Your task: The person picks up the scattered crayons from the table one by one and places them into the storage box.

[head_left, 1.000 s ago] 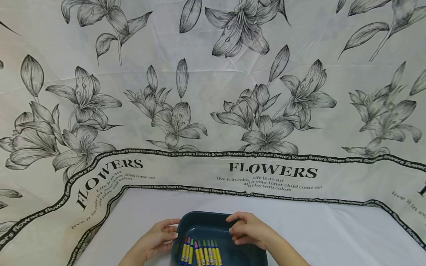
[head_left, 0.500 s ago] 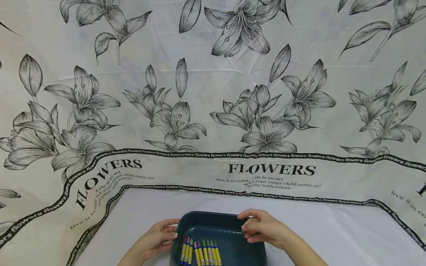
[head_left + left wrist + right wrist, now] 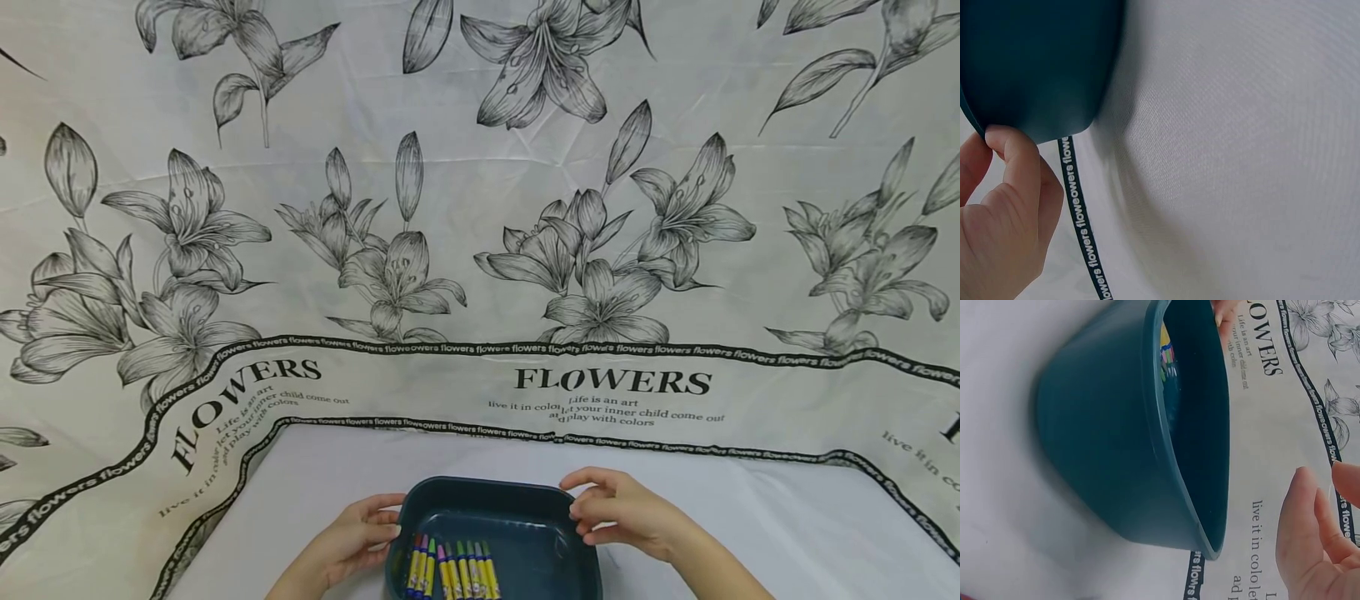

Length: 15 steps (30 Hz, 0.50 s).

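Note:
A dark teal plastic basin [image 3: 551, 567] stands at the bottom of the head view, its near side cut off. Several crayons [image 3: 465, 575] in yellow wrappers lie side by side in its left half, their coloured tips pointing away. At the basin's left rim, my left hand [image 3: 352, 537] pinches the edge; the left wrist view shows the thumb of this hand [image 3: 1010, 212] against the rim. My right hand [image 3: 630, 517] is by the far right corner. Seen from the right wrist, this hand [image 3: 1313, 544] is apart from the basin [image 3: 1104, 431], thumb and fingers spread around nothing.
White cloth [image 3: 735, 517] covers the table under the basin. Behind it hangs a flower-printed sheet [image 3: 480, 250] with a black lettered border. Something small and red [image 3: 965, 597] shows at the lower left corner of the right wrist view.
My right hand has moved rightward from over the basin's inside to its far right corner. My left hand, the basin and the crayons have stayed in place.

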Motion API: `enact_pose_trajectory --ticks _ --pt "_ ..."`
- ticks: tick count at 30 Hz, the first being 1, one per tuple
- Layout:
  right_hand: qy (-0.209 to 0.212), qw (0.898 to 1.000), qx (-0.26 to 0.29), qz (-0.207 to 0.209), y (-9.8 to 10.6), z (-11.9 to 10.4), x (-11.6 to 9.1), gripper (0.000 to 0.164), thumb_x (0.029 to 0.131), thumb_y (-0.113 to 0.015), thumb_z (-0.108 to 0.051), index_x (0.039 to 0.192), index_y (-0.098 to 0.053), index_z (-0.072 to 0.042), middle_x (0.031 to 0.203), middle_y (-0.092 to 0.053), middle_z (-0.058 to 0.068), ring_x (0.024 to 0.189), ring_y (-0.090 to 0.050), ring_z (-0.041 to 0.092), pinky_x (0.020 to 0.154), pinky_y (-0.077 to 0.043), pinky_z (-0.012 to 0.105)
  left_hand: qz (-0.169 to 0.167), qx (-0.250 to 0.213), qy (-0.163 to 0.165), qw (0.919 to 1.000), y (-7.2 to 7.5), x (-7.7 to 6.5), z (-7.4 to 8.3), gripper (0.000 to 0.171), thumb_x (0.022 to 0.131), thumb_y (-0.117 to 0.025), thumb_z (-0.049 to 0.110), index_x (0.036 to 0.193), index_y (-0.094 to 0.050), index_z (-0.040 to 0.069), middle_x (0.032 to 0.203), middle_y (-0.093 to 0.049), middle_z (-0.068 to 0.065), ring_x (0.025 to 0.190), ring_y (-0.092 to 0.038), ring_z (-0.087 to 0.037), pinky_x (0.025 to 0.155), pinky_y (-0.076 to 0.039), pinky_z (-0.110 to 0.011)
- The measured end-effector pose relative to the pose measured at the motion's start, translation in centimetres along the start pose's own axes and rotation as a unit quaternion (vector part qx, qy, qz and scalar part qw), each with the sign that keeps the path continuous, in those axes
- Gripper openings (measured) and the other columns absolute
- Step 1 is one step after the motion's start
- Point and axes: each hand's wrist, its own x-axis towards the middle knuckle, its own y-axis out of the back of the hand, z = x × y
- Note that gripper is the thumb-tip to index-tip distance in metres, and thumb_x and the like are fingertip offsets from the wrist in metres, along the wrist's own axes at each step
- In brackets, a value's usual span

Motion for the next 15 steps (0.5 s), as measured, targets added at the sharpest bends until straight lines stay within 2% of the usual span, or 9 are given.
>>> enact_pose_trajectory --ticks 9,15 --pt "-0.003 1.0 -0.015 0.009 1.6 0.0 -1.1 0.038 0.083 -0.061 -0.008 0.12 -0.05 -0.001 0.084 -0.061 0.004 0.073 -0.06 0.015 0.069 -0.053 0.031 0.004 0.003 0.002 1.0 -0.3 -0.3 0.3 0.053 0.086 -0.056 -0.006 0.135 -0.036 -0.008 0.097 -0.053 -0.007 0.078 -0.053 -0.011 0.067 -0.048 -0.023" --pt "-0.005 1.0 -0.022 0.0 2.5 0.0 -2.2 0.035 0.085 -0.062 -0.011 0.118 -0.051 -0.003 0.084 -0.06 0.004 0.075 -0.06 0.016 0.071 -0.053 0.033 0.005 0.001 0.001 1.0 -0.4 -0.3 0.4 0.053 0.086 -0.056 -0.006 0.135 -0.036 -0.008 0.097 -0.053 -0.008 0.079 -0.054 -0.011 0.067 -0.048 -0.023"
